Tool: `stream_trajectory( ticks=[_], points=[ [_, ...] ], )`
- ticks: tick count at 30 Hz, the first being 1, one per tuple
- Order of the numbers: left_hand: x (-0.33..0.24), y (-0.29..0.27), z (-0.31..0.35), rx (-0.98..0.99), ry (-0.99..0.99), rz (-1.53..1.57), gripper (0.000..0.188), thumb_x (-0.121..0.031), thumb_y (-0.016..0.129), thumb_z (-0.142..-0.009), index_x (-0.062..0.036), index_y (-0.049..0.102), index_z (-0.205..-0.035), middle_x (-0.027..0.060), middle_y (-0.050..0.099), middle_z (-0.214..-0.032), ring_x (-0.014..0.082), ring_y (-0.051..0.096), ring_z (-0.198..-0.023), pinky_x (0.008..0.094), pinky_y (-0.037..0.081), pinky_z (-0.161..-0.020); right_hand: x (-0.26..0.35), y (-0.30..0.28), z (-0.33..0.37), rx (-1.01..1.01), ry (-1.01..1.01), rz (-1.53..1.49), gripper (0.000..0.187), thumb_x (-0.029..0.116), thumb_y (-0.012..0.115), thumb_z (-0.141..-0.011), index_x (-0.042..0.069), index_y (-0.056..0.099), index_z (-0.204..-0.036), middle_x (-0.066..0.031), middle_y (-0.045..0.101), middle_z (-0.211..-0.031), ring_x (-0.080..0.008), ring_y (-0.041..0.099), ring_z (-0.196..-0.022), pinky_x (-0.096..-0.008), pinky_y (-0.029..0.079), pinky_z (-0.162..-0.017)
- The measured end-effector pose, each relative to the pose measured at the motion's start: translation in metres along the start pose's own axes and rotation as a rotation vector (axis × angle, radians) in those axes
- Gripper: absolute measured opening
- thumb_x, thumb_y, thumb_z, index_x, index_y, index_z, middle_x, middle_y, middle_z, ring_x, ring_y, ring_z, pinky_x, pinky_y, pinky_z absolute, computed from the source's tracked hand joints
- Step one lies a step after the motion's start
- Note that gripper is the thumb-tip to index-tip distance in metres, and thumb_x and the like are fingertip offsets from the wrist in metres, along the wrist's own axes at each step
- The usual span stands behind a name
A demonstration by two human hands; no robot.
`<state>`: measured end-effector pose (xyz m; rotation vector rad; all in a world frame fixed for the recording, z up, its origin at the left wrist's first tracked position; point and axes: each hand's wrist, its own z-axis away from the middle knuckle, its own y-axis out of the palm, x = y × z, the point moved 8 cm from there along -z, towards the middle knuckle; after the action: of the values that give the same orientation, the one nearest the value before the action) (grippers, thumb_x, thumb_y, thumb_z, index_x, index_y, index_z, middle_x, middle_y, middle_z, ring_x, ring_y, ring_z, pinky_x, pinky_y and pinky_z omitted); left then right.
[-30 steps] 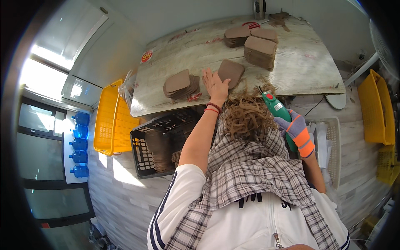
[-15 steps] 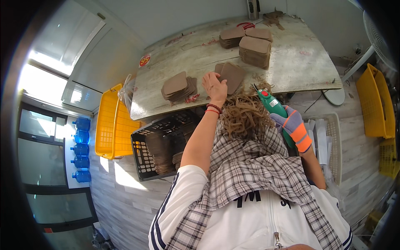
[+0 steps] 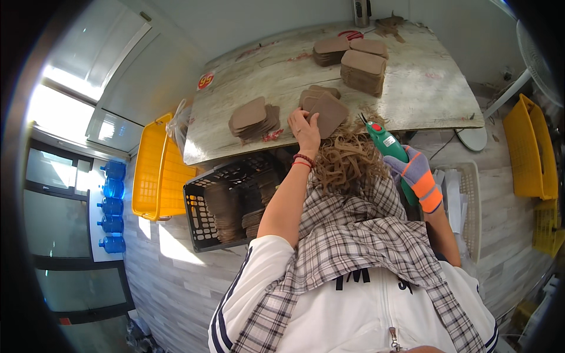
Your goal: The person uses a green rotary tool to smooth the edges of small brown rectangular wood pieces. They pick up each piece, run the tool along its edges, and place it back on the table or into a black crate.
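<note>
My bare left hand (image 3: 304, 130) is at the near edge of the table, its thumb and fingers at the left edge of a brown rounded pad (image 3: 331, 116) that it grips. Underneath and behind are several more loose brown pads (image 3: 321, 90), fanned out. My gloved right hand (image 3: 415, 175) is wrapped round the green handle of electric scissors (image 3: 385, 141) with a red button. Their blades point up and left, a short way right of the pad and apart from it. Curly brown offcut strips (image 3: 347, 162) are heaped on my checked apron (image 3: 353, 217), below the pad.
A fanned pile of brown pads (image 3: 253, 117) lies to the left, and neat stacks (image 3: 362, 73) stand farther back on the table (image 3: 259, 70). Under its edge is a black crate (image 3: 197, 217) of pads, beside a yellow basket (image 3: 147, 176). A white basket (image 3: 474, 206) stands right.
My left hand has drawn back from over the pads to their left edge. The top pad has turned and shifted slightly toward me, showing more pads behind. The right hand has barely moved.
</note>
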<state>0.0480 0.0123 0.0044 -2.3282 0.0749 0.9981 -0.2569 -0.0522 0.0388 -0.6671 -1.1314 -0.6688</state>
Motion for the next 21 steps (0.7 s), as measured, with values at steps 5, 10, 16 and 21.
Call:
stream_trajectory(
  ticks=[5, 10, 16, 21],
  points=[
    [-0.017, 0.007, 0.008, 0.098, -0.016, -0.047, 0.042, -0.029, 0.075, -0.076, -0.0059, 0.045, -0.094, 0.0249, 0.034, -0.134, 0.0395, 0.022, -0.132, 0.0492, 0.022, -0.105, -0.002, -0.005, 0.0, -0.032, 0.009, -0.011, 0.039, 0.02, 0.074, -0.08, -0.002, 0.054, -0.105, -0.0032, 0.06, -0.067, -0.0076, 0.053, -0.049, -0.022, 0.042, -0.044],
    [-0.021, 0.003, 0.014, 0.17, 0.026, -0.153, 0.049, -0.03, 0.08, -0.07, -0.0059, 0.044, -0.092, 0.025, 0.025, -0.143, 0.0404, 0.01, -0.138, 0.05, 0.013, -0.11, -0.002, -0.005, -0.001, -0.034, 0.001, 0.042, 0.04, 0.021, 0.074, -0.08, -0.003, 0.053, -0.105, -0.0035, 0.059, -0.066, -0.008, 0.053, -0.049, -0.0224, 0.043, -0.043],
    [-0.058, -0.011, 0.016, 0.091, 0.155, -0.081, 0.036, -0.015, 0.076, -0.074, -0.0077, 0.043, -0.086, 0.0216, 0.036, -0.136, 0.0385, 0.017, -0.136, 0.0532, 0.013, -0.111, -0.006, -0.006, -0.004, -0.032, 0.008, 0.049, 0.04, 0.021, 0.074, -0.08, -0.002, 0.054, -0.105, -0.0039, 0.06, -0.069, -0.0077, 0.054, -0.051, -0.0222, 0.043, -0.046],
    [-0.055, -0.013, 0.008, 0.093, -0.353, 0.668, 0.027, -0.008, 0.07, -0.081, -0.0071, 0.044, -0.087, 0.0118, 0.054, -0.118, 0.026, 0.048, -0.115, 0.0414, 0.04, -0.096, 0.007, -0.008, 0.0, -0.069, -0.073, 0.023, 0.045, 0.024, 0.076, -0.078, -0.002, 0.055, -0.108, -0.0035, 0.059, -0.071, -0.0074, 0.053, -0.052, -0.0217, 0.044, -0.043]
  ],
)
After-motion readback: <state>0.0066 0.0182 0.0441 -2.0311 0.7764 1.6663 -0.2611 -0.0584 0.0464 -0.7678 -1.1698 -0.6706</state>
